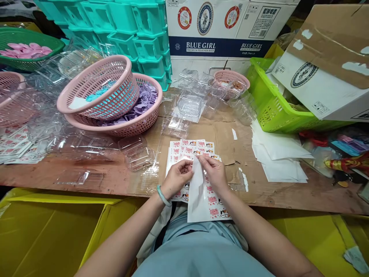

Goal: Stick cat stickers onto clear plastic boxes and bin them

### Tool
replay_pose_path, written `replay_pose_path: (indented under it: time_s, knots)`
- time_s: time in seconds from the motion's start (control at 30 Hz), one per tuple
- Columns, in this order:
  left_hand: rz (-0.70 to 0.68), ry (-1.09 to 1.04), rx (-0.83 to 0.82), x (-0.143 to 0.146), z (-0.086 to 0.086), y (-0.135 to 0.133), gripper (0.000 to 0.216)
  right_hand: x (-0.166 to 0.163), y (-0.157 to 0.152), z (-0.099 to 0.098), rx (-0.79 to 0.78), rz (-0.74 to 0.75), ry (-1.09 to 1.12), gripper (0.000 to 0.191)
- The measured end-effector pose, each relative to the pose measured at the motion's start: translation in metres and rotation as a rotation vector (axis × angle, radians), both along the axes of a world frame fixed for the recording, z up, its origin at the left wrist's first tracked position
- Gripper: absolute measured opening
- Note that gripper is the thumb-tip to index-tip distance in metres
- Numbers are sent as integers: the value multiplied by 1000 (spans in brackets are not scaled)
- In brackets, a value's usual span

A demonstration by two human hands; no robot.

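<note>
Both my hands meet at the table's near edge over a sticker sheet (211, 202) printed with small cat pictures. My left hand (176, 177), with a green bangle on the wrist, pinches the top of a white backing strip (196, 188) that hangs down from the sheet. My right hand (213, 173) pinches the sheet's top edge just beside it. More sticker sheets (190, 148) lie flat on the table right behind my hands. Clear plastic boxes (138, 154) lie to the left of them.
Stacked pink baskets (115, 104) with purple and blue pieces stand at the left. A green crate (273, 111) sits at the right under a cardboard box (328, 61), with white paper sheets (279, 157) in front. Teal bins (129, 34) and a small pink basket (232, 80) stand behind. Yellow boxes (57, 231) are below.
</note>
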State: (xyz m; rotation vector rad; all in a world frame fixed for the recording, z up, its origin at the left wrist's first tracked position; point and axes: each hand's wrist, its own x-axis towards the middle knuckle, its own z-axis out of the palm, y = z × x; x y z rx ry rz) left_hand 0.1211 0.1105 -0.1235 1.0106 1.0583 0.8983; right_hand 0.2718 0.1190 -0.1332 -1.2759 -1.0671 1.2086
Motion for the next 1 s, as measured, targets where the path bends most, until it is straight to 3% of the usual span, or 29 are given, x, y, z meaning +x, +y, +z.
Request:
replay_pose_path:
  time_s: [0.07,0.17,0.27,0.33,0.43,0.53,0.63,0.7,0.77,0.87,0.93,1.0]
  knots:
    - [24,14,-15,-2,-5,-3,29,8,10,0,-76,-123,218,22]
    - [90,109,30,-7,-7,-11,34,29,29,6,-52,-368,392,28]
    - [267,302,240,-8,7,-19,40,46,36,21,193,-513,76,34]
    - [272,287,307,-4,21,-20,33,44,29,30,405,-424,-233,28]
    - [143,-80,101,10,35,-14,33,25,13,33,696,-84,-640,26]
    - [166,-358,-85,19,33,-2,31,7,1,26,823,97,-875,38]
    - [254,-337,-129,16,20,6,22,6,-1,20,671,148,-748,50]
    - [250,-253,-82,12,13,9,21,12,3,18,423,102,-503,51]
    - [181,-84,73,9,9,15,20,19,11,17,122,85,-223,38]
    - [171,387,513,9,8,35,25,32,26,16,-103,27,106,30]
    - [164,759,775,7,9,57,38,42,34,16,-91,-131,243,32]
    - [82,1085,865,3,10,80,50,50,38,16,-64,-246,310,35]
